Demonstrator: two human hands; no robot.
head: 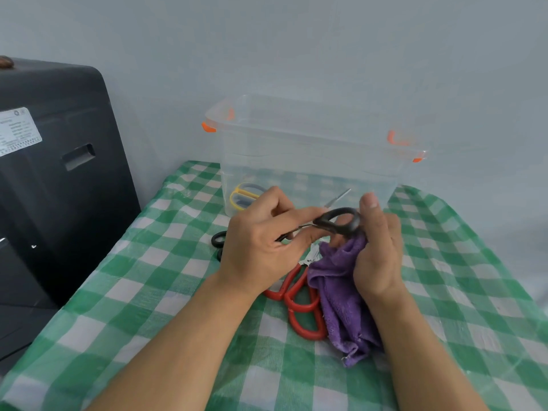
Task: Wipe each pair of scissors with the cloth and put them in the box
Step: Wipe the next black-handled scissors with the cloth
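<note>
1. Covered in a green-and-white checked cloth, the surface [148,292]; carrying the clear box at its far edge.
2. Left of the clear box and beside the surface, a dark case [53,179] with a white label.
3. Standing open-topped against the wall, the clear box [311,149] with orange clips at its corners.
4. Raised just in front of the clear box, the left hand [258,247]: grip closed, thumb and curled fingers pinching the blades of the black scissors.
5. In front of the clear box's right half, the right hand [376,247]: grip closed around the purple cloth, thumb upright against the black handle loop.
6. Bunched in that grip and hanging down to the surface, the purple cloth [341,301], nearer than the clear box.
7. Lying nearer than the clear box, partly under the cloth, the red scissors [299,304].
8. Held level between both hands, in front of the clear box, the black scissors [338,223].
9. Inside the clear box, at its left end, yellow-handled scissors [243,195].
10. Peeking out left of the left hand, in front of the clear box, another black handle [218,239].
</note>
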